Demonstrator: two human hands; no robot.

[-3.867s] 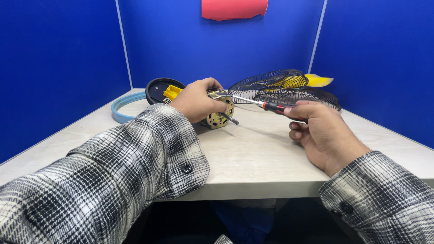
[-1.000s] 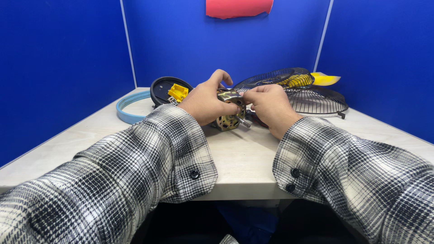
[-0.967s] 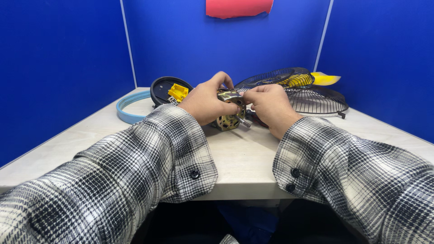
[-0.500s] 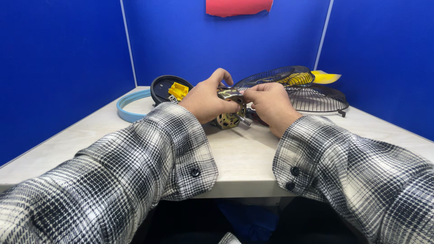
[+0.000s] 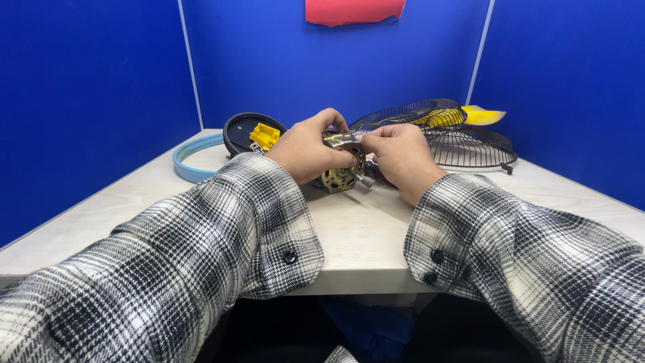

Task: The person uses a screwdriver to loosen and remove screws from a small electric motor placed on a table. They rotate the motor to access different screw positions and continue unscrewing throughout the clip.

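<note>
On the far left of the pale wooden tabletop (image 5: 349, 235) lies a light blue plastic ring (image 5: 189, 156), and just beside it a round black plastic housing (image 5: 243, 132) with a yellow plastic clip (image 5: 264, 136) sitting in it. Next comes the left hand (image 5: 306, 146), curled tightly around a small metal fan motor with copper windings (image 5: 338, 176) that sits on the table at the middle. The right hand (image 5: 398, 153) meets it from the other side, fingertips pinched on the motor's top bracket; whether they hold a small part there is too hidden to tell. To my eye the work wants a firm left grip so the motor cannot roll, and light, square fingertip pressure. Further right rest two black wire fan guards (image 5: 463, 144), with a yellow fan blade (image 5: 480, 115) behind them.
</note>
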